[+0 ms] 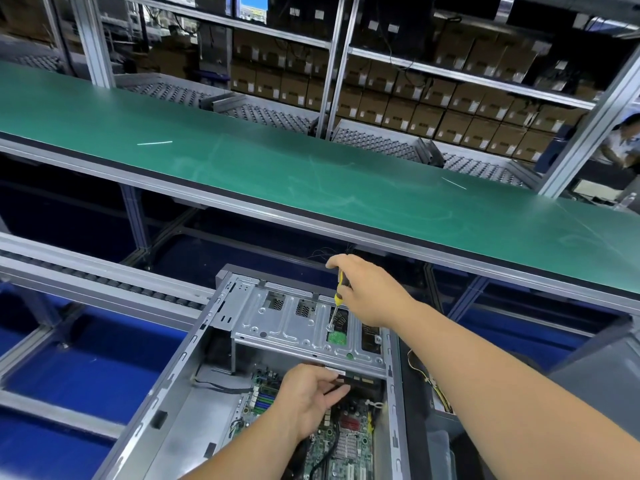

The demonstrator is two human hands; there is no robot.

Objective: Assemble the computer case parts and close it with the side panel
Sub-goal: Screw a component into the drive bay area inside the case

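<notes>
An open grey computer case [180, 386] lies on its side in front of me, with the green motherboard [343, 445] exposed inside. A silver metal drive cage [294, 323] spans its far end. My right hand [367, 289] grips a yellow-and-black screwdriver [337, 299], whose tip rests on a screw [330, 328] on the cage's top plate. My left hand [311, 396] reaches under the cage's front edge, fingers closed on a dark part there. No side panel can be picked out for certain.
A long green conveyor belt [311, 174] runs across behind the case. A roller track [104, 282] lies at left over blue flooring. Shelves of brown cartons [450, 109] stand at the back. A grey bin with yellow wires [436, 393] sits right of the case. A person [620, 140] stands far right.
</notes>
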